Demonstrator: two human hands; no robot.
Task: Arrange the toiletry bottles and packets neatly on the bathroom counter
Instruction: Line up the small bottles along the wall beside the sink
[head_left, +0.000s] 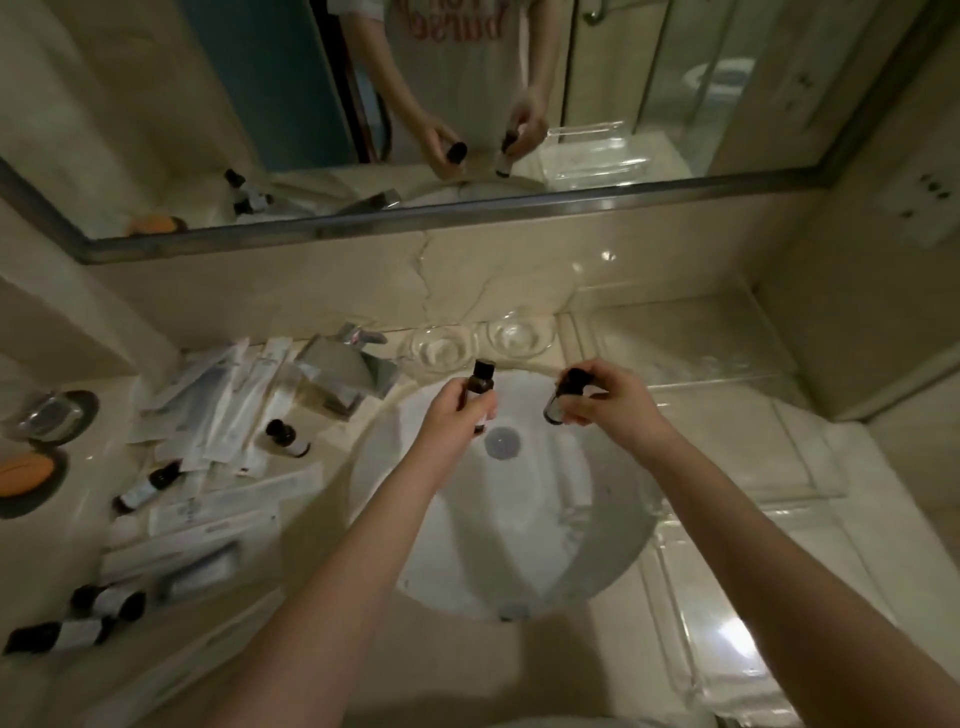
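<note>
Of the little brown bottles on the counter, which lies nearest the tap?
The bottle beside the tap, just left of the basin; the other loose bottles lie further left, and two more are in the hands.

Two small dark brown bottles with black caps are held over the white basin (519, 519): one upright (480, 387), one tilted (563, 395). Left of the basin, a heap of long white paper packets (223, 415) and silver foil sachets (345, 371) lies scattered. A pale-labelled brown bottle (285, 438) lies among them, another (147, 485) further left, and two more (106, 600) (57, 635) at the near left
</note>
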